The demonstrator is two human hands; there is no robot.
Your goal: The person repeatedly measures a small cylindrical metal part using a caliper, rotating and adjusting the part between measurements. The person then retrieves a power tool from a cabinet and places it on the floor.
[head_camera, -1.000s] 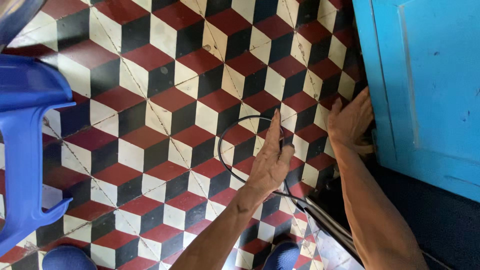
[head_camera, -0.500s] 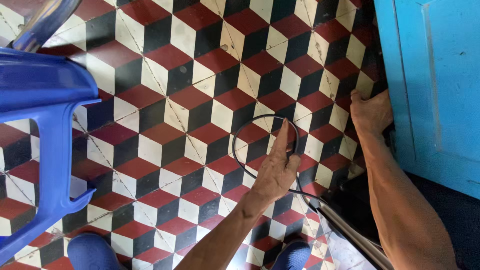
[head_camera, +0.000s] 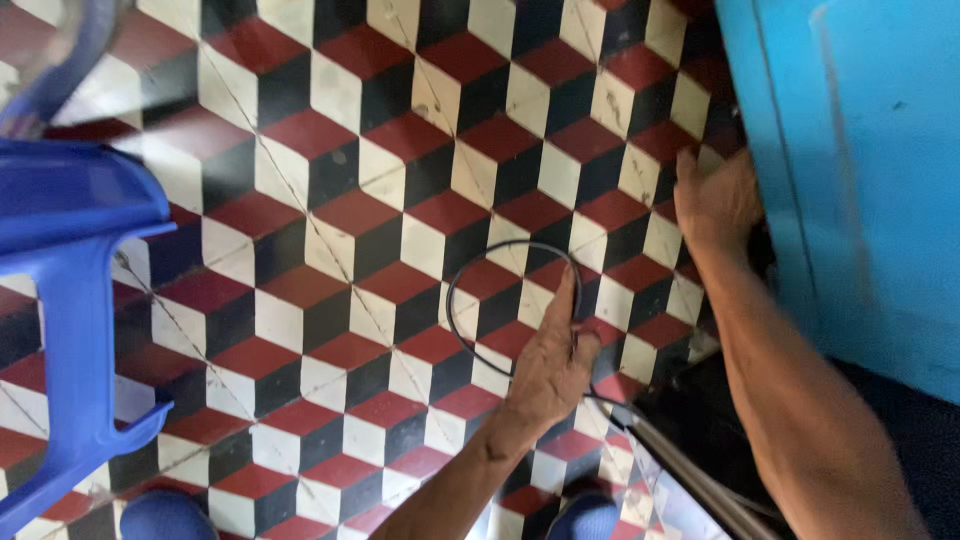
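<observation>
A thin black loop of cable or rubber ring [head_camera: 465, 310] lies against the red, black and white patterned tile floor [head_camera: 330, 200]. My left hand [head_camera: 548, 365] is closed on the loop's right side, its index finger stretched along it. My right hand [head_camera: 715, 205] reaches toward the floor at the base of a blue door or panel [head_camera: 860, 170], fingers curled against its bottom edge; what it touches there is hidden.
A blue plastic chair [head_camera: 70, 260] stands at the left. A dark object with a metal rod [head_camera: 690, 470] sits at the lower right. Blue shoe tips [head_camera: 165, 515] show at the bottom edge.
The view has shifted left, so both hands sit further right in frame. My right hand has moved up along the blue panel's base. My left hand keeps its hold on the loop.
</observation>
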